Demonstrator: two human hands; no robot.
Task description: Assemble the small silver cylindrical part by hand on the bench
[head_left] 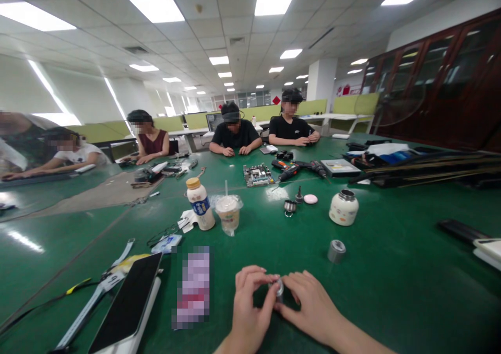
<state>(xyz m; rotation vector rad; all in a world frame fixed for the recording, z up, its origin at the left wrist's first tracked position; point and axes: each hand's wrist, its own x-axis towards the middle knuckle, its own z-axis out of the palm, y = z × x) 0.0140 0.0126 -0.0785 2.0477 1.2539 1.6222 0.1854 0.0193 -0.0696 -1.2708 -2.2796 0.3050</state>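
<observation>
A small silvery metal cylinder (279, 290) is held low over the near edge of the green table, between both hands. My left hand (251, 297) bends its fingers over the top and left side, thumb against the front. From the right, my right hand (311, 303) closes thumb and fingers around the same piece. Fingers hide much of it, so its exact kind is unclear. Just beyond stands a grey metal cap-like cylinder (336, 251). A squat cream bottle (343, 208) with a bare metal neck is farther back, near a small metal cup-shaped part (289, 207).
A phone (127, 296) and a caliper-like tool (88, 309) lie at left. Behind them are a milk bottle (201, 208) and a plastic drink cup (227, 215). A circuit board (258, 175) and power drill (289, 172) sit farther back. Several people sit around the table.
</observation>
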